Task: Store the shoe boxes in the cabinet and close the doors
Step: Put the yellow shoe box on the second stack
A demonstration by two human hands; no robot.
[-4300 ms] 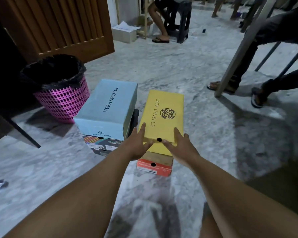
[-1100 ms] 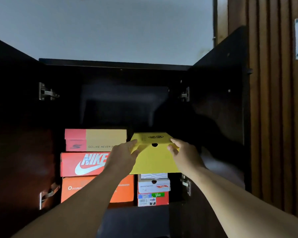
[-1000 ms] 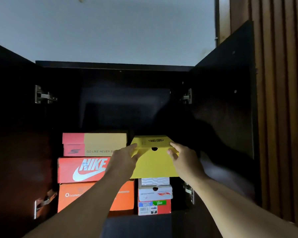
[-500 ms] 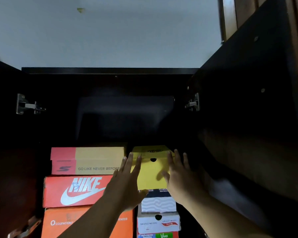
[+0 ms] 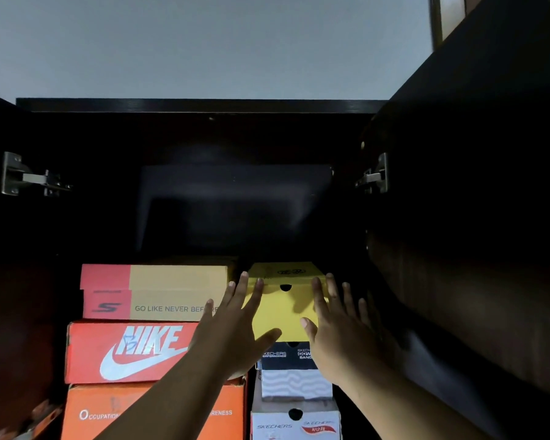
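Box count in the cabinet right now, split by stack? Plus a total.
Left stack: 3 (red-and-tan Skechers box, red Nike box, orange box)
Right stack: 3 in view (yellow box, navy-and-white Skechers box, white Skechers box)
Total: 6; anything below the frame edge is not shown.

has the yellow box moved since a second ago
Yes. The yellow box has gone deeper into the cabinet: it stuck out well in front of the Skechers box beside it, and now its front sits about level with that one. Both hands are open.
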